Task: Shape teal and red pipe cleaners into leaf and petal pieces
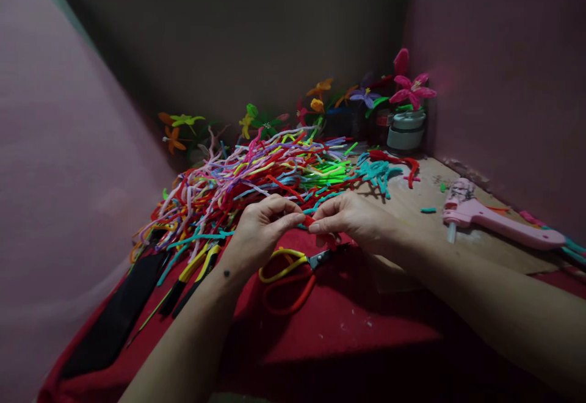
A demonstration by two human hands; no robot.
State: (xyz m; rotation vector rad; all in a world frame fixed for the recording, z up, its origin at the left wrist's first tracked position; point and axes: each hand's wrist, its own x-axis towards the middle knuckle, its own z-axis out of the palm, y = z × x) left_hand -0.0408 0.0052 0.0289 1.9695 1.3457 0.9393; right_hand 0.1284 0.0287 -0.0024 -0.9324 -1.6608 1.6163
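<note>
My left hand (270, 220) and my right hand (345, 220) meet over the front of the red cloth, fingertips almost touching. Both are closed in a pinch on a short red pipe cleaner (310, 222), mostly covered by the fingers. Part of the red piece hangs below my right fingers. Beneath the hands lie scissors (309, 261) with one yellow and one red handle loop, blades pointing right. Behind the hands spreads a large heap of pipe cleaners (256, 168) in many colours.
A pink glue gun (499, 220) rests on a cardboard sheet (403, 207) at right. Yellow-and-black pliers (195, 272) and a black strip (119, 311) lie at left. Pipe-cleaner flowers (414, 90) stand along the back, near a pale container (406, 131). Walls close in both sides.
</note>
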